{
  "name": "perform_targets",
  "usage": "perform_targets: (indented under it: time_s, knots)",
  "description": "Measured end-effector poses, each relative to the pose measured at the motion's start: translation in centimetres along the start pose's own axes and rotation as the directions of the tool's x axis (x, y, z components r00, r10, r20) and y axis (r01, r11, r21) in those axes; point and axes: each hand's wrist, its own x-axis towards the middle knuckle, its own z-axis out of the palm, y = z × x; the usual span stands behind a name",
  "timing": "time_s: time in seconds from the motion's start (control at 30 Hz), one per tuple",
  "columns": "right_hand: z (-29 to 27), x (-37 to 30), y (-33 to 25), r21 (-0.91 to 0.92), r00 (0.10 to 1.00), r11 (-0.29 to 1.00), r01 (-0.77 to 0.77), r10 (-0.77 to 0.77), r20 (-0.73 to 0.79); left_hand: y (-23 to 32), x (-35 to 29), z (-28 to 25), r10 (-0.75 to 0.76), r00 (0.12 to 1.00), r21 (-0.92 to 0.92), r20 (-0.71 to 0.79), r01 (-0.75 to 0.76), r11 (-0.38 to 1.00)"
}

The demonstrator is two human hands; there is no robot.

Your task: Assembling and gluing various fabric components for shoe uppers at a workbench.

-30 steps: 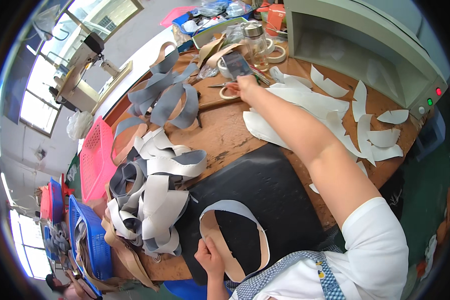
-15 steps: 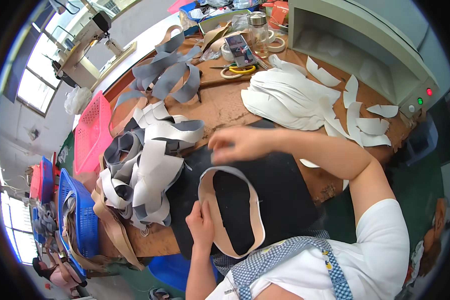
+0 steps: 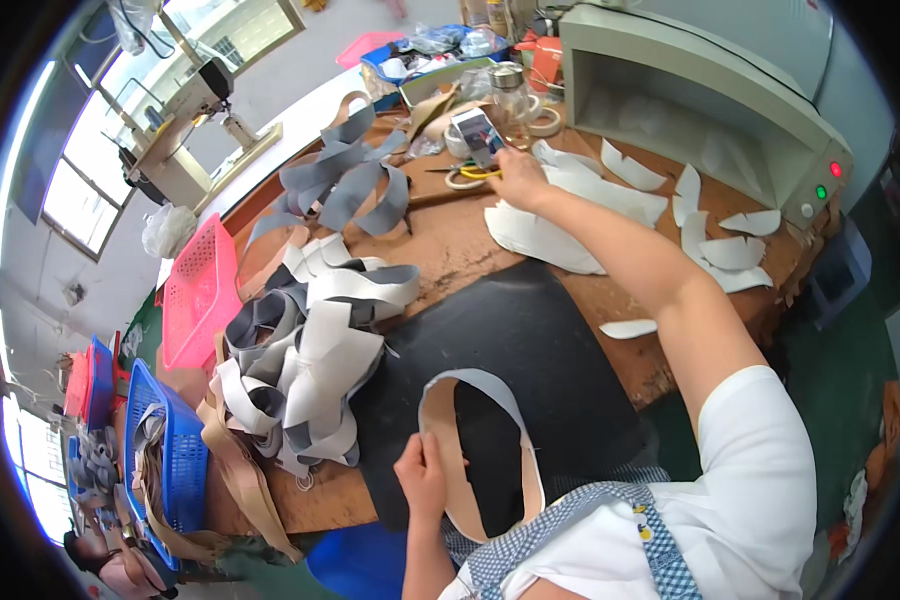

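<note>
1. Your left hand (image 3: 422, 475) has its fingers closed on the near-left wall of a strip loop (image 3: 440, 415); pinching one side probably keeps the ring open over the black mat (image 3: 580, 370).
2. Your right hand (image 3: 520, 178) reaches far ahead of the left fingers, beside the lower edge of a phone (image 3: 478, 137); you can't tell whether those fingers grip or only touch.
3. The phone tilts up just beyond the right fingers, likely so its screen faces you; yellow-handled scissors (image 3: 482, 173) lie just left of them, seemingly for easy reach.
4. A tangled strip heap (image 3: 325, 360) sits on the bench (image 3: 450, 255), left of and ahead of the left fingers, presumably to leave the mat free.
5. Counting: one loop held, one phone, one pair of scissors, and one glass bottle (image 3: 510, 95) beyond the right fingers.
6. At least six loose white pieces (image 3: 632, 165) spread right of the right fingers; the heap's strips overlap too much to count.
</note>
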Motion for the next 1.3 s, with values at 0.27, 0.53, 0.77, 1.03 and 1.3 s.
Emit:
perform_targets:
  time_s: [0.27, 0.53, 0.77, 1.03, 1.3]
  knots:
    - [4.0, 6.7, -0.9, -0.111, 0.912, 0.920, -0.376, 0.388, 0.131, 1.7, -0.3, 0.2, 0.072, 0.992, 0.123, -0.099, -0.059, 0.991]
    - [5.2, 10.5, 0.9, -0.209, 0.971, 0.949, -0.236, 0.241, -0.001, 1.1, 0.1, -0.1, 0.094, 0.989, 0.243, -0.117, -0.063, 0.968]
    - [6.0, 10.3, 0.2, -0.209, 0.970, 0.947, -0.243, 0.236, -0.058, 0.0, -0.2, -0.1, 0.109, 0.988, 0.254, -0.111, -0.077, 0.964]
    - [1.0, -3.2, -8.7, 0.365, 0.906, 0.914, 0.176, -0.296, 0.303, -0.4, -0.2, -0.1, 0.185, 0.978, 0.262, -0.100, -0.154, 0.953]
    - [-6.6, -18.8, -16.2, 0.231, 0.418, 0.685, 0.691, -0.640, 0.645, 1.4, 0.7, 0.3, 0.234, 0.966, 0.281, 0.109, -0.256, 0.925]
